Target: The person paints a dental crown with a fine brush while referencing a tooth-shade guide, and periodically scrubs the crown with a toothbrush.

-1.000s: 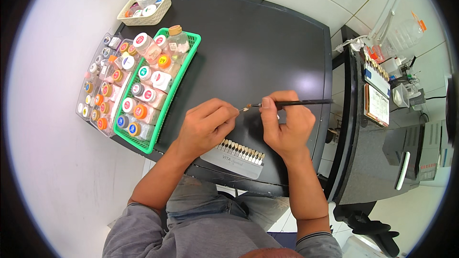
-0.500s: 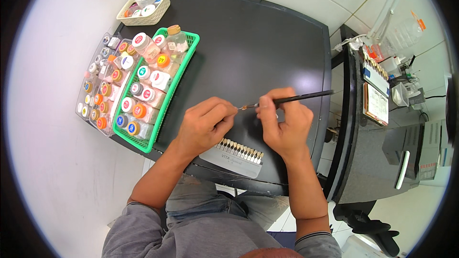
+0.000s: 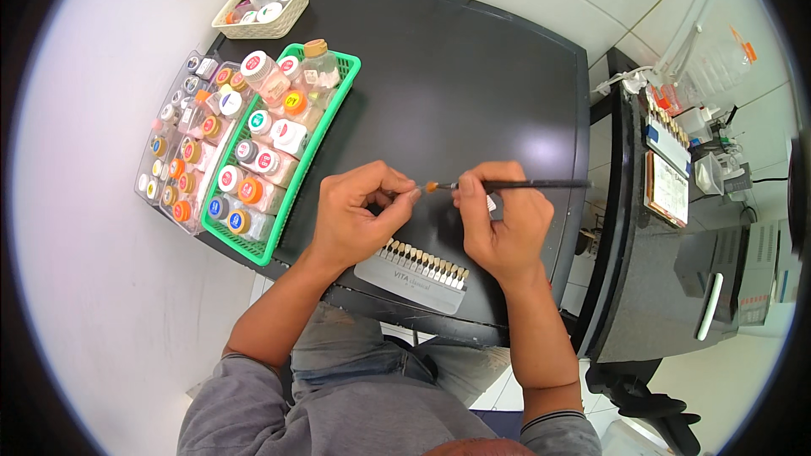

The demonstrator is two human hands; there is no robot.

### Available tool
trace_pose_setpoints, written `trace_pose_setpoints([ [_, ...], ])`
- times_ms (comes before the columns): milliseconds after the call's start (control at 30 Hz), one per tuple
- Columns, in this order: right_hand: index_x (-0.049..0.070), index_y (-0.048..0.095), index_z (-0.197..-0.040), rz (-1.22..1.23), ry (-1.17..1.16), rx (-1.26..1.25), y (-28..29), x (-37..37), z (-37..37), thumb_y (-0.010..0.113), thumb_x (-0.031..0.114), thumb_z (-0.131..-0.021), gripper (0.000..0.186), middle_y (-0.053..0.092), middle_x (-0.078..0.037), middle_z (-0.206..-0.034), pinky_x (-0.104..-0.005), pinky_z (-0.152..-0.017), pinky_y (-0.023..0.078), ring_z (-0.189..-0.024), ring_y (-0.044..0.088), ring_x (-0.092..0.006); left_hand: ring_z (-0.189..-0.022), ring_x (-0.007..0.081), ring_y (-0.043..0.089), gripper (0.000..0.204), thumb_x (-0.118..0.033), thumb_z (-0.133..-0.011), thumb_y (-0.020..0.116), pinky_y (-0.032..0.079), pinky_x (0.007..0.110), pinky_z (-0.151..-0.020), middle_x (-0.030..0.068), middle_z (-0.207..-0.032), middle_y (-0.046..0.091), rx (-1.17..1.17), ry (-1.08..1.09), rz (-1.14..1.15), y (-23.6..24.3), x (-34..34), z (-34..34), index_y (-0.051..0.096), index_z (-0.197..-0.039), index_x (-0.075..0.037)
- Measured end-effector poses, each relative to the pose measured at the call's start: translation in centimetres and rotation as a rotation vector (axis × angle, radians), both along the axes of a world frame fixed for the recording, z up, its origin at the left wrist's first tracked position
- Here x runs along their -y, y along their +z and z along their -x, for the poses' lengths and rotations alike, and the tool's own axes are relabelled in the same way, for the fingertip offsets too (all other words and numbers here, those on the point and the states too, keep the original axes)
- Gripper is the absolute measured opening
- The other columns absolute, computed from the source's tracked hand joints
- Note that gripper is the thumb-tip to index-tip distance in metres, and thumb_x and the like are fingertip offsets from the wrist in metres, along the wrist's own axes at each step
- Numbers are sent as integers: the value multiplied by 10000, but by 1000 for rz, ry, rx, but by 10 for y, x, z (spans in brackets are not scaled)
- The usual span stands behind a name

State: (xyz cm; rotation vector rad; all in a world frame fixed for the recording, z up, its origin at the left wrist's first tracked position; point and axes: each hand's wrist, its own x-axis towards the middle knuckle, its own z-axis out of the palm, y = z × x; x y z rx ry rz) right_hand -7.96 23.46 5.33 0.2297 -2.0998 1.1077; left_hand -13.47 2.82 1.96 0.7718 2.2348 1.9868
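Note:
My right hand (image 3: 505, 218) grips a slim paintbrush (image 3: 549, 184) with a black handle, its brown bristles pointing left. The bristle tip is close to the fingertips of my left hand (image 3: 361, 209), which are pinched together. Whatever small thing they hold is too tiny to make out. Below both hands, near the table's front edge, lies a grey tooth shade guide (image 3: 401, 285) with a row of tooth-shaped tabs. A small pale object (image 3: 491, 203) shows partly behind my right fingers.
To the left stand a green basket (image 3: 314, 145) of powder bottles and a clear tray (image 3: 148, 156) of small jars. A cream basket (image 3: 279, 27) sits at the far left corner of the black table (image 3: 439, 67). On the right, a side counter carries a notebook (image 3: 667, 189).
The brush handle has swung to lie more level, and its bristles show more openly beside my left fingertips. My left fingers have shifted slightly, with the thumb more extended. The view has moved a little.

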Motion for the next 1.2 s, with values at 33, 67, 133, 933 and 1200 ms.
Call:
trace_pose_setpoints([
  [33,-9,732,-944,8,-28,8,-3,-1,2,801,5,-983,81,752,-82,-774,-306,-568,558,-593,728,-190,-839,77,738,64,100,-976,781,613,233,-710,108,-1002,793,9,0,-3,-1,1,0,734,-996,62],
  [67,-11,732,-944,15,-55,17,-6,0,2,800,1,-981,78,753,-82,-777,-306,-568,557,-591,724,-187,-839,79,739,65,100,-975,782,614,233,-711,108,-1002,792,18,0,-5,-1,1,0,733,-996,63],
  [133,-14,730,-940,74,-15,15,-3,1,1,798,-7,-978,78,757,-74,-779,-301,-566,550,-591,721,-183,-840,81,739,66,101,-974,783,613,231,-713,109,-1003,791,22,-1,-8,-1,1,0,733,-997,64],
  [933,-20,709,-1136,-385,-375,602,30,-34,-85,865,83,-925,282,704,-151,-1057,-431,-821,546,-921,681,-354,-1135,370,736,181,102,-871,683,596,477,-968,151,-1156,778,-457,-131,217,3,85,-89,647,-967,-48],
  [1200,-3,702,-1110,-411,-319,771,7,-42,-96,826,20,-931,220,691,-149,-976,-458,-824,520,-874,657,-365,-1388,325,681,116,14,-878,717,562,493,-1127,86,-1385,783,-422,-241,354,-16,95,-105,660,-937,-68],
])
